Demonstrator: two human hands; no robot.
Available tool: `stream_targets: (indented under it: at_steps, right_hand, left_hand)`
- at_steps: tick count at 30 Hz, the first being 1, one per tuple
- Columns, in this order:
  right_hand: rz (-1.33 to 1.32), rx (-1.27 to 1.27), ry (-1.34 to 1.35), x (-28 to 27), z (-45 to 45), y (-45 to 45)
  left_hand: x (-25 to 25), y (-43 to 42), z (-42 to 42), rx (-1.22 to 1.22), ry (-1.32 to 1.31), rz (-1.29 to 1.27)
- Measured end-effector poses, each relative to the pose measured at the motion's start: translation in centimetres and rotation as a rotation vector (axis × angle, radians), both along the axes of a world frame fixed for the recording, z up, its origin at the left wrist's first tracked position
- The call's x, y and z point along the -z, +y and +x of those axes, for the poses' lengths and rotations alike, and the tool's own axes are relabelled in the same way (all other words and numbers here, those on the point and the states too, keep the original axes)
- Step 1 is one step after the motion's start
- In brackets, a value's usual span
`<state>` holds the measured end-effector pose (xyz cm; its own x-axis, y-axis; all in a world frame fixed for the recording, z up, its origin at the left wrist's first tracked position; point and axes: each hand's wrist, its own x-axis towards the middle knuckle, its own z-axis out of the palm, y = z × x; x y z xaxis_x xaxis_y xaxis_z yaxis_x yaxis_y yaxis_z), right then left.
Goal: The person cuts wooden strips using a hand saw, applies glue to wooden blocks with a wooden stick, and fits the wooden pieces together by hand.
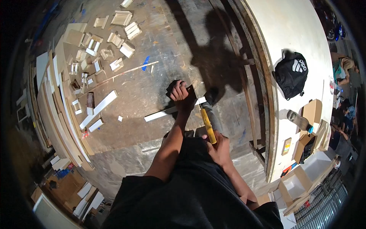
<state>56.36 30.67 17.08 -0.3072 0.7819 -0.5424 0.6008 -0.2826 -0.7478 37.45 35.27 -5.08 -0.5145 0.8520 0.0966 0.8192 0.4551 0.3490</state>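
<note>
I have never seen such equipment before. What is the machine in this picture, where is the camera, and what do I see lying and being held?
There is no machine: this is a person working bare-handed. The one picture comes from a camera on the head, looking forward and down.

The right hand grips a yellow tool handle, whose far end is near one end of a white strip on the floor. The left hand is by this strip, fingers curled; I cannot tell if it holds anything.

To the left lie small pale pieces. To the right, a black bag and a bottle rest on a pale surface.
</note>
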Motion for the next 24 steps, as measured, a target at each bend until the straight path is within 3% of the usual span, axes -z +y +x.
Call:
stream_targets:
  at_steps: [8, 24]
  right_hand:
    - [-0.094, 0.040, 0.067, -0.1, 0.3, -0.3]
    - [-0.009, 0.022, 0.072, 1.3, 0.5, -0.6]
  left_hand:
    - [-0.1, 0.1, -0.2, -0.007, 0.080, 0.046]
    - [0.3, -0.1, -0.5, -0.015, 0.103, -0.025]
